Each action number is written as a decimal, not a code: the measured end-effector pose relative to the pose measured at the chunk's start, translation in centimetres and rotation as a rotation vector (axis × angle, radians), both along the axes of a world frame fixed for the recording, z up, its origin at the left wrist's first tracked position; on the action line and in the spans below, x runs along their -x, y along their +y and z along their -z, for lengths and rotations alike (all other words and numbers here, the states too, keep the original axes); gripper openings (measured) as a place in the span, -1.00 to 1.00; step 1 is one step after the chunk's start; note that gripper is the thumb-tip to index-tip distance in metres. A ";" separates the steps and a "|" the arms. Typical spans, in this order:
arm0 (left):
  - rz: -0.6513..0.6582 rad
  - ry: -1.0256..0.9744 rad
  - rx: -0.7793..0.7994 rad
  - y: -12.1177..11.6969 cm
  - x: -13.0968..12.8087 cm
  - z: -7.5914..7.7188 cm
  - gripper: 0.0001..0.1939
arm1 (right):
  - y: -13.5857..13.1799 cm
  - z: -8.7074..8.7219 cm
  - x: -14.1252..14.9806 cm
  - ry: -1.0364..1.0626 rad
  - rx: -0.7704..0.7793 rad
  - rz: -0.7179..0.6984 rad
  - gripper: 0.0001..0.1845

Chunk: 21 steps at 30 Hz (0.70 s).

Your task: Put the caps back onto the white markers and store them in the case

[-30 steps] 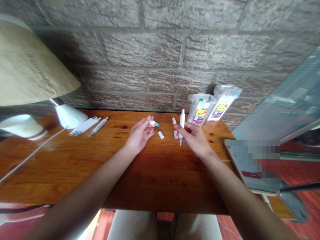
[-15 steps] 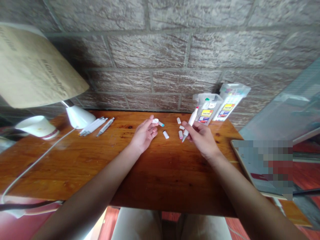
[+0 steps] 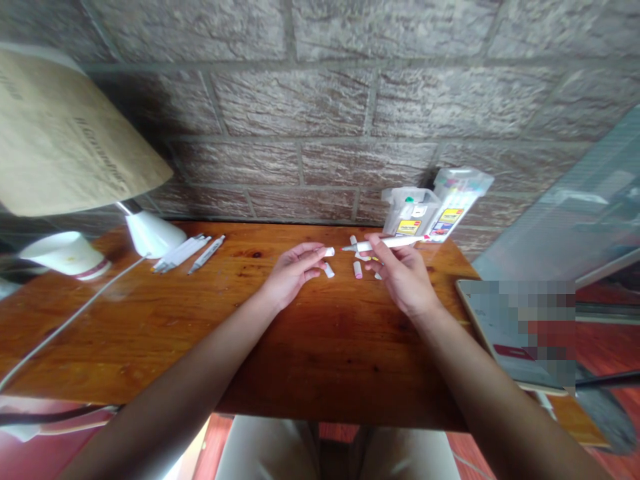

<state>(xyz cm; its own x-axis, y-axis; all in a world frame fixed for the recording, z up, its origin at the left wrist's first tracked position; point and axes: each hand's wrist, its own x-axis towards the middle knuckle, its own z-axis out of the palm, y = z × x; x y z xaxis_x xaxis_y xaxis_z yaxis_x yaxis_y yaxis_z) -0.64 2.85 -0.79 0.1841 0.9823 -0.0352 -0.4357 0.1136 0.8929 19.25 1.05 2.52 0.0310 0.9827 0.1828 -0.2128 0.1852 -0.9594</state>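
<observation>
The left hand (image 3: 295, 275) has its grip closed in a pinch on a small white cap (image 3: 329, 252), the cap standing out past the thumb and fingertips over the middle of the desk (image 3: 300, 367). The right hand (image 3: 407, 280) has its grip closed around a white marker (image 3: 403, 242), held nearly level above the desk; its grey collar and reddish nib point left toward the pinched cap, with a short gap between the 2, and its other end, toward the right, is red. Just below the pinched cap, a loose cap (image 3: 329, 270) lies on the desk near the left fingers. Between the hands sits a pink-ended cap (image 3: 357, 270), and a white cap (image 3: 353, 239) lies farther back, near the marker's nib; more small pieces by the right fingers are partly hidden. Behind the right hand, 2 clear cases with yellow labels, a front case (image 3: 393, 210) and a rear case (image 3: 457, 193), stand side by side near the stone-patterned wall (image 3: 325, 100). Well to the left, a cluster of markers (image 3: 183, 253) lies beside 1 separate marker (image 3: 207, 254), next to a lamp (image 3: 150, 233) and a paper cup (image 3: 65, 253). A flat device (image 3: 493, 327), partly pixelated, rests at the right edge.
</observation>
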 end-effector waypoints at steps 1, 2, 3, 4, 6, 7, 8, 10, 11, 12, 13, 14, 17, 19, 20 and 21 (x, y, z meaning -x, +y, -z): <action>0.002 0.013 -0.001 -0.1 -0.1 0.0 -0.62 | 0.0 0.0 0.0 0.001 -0.001 -0.004 -0.57; 0.003 0.023 -0.002 -0.1 -0.1 -0.1 -0.61 | 0.0 0.1 0.0 0.002 -0.002 -0.014 -0.58; 0.002 0.030 -0.003 -0.2 -0.2 -0.1 -0.61 | 0.0 0.2 0.0 0.004 -0.003 -0.027 -0.59; 0.002 0.037 -0.007 -0.3 -0.3 -0.2 -0.61 | 0.0 0.3 0.0 0.006 -0.006 -0.042 -0.61; -0.004 0.052 -0.022 -0.4 -0.3 -0.3 -0.61 | 0.0 0.5 0.1 0.007 -0.013 -0.070 -0.63; -0.007 0.062 -0.030 -0.5 -0.4 -0.3 -0.60 | 0.0 0.6 0.1 0.002 -0.015 -0.083 -0.64; -0.010 0.074 -0.040 -0.6 -0.4 -0.4 -0.60 | 0.0 0.7 0.1 -0.007 -0.013 -0.096 -0.65; -0.015 0.101 -0.068 -0.7 -0.4 -0.4 -0.59 | 0.0 0.8 0.1 -0.035 0.000 -0.132 -0.65; -0.015 0.120 -0.092 -0.7 -0.5 -0.4 -0.58 | 0.0 0.8 0.1 -0.051 0.008 -0.150 -0.65; -0.012 0.149 -0.125 -0.8 -0.5 -0.4 -0.59 | 0.0 0.9 0.0 -0.066 0.015 -0.167 -0.64; -0.006 0.190 -0.169 -0.9 -0.5 -0.3 -0.61 | 0.0 0.9 0.0 -0.081 0.022 -0.182 -0.64; -0.002 0.241 -0.219 -1.0 -0.5 -0.3 -0.63 | 0.0 0.9 -0.1 -0.094 0.030 -0.196 -0.64; -0.035 0.404 -0.392 -1.4 -0.7 0.0 -0.71 | -0.1 0.8 -0.2 -0.124 0.069 -0.242 -0.63; -0.096 0.486 -0.492 -1.6 -0.8 0.3 -0.76 | -0.2 0.8 -0.2 -0.125 0.105 -0.266 -0.61; -0.125 0.518 -0.525 -1.7 -0.8 0.4 -0.78 | -0.2 0.8 -0.2 -0.122 0.119 -0.273 -0.61; -0.145 0.543 -0.544 -1.7 -0.8 0.5 -0.80 | -0.2 0.8 -0.2 -0.121 0.128 -0.278 -0.61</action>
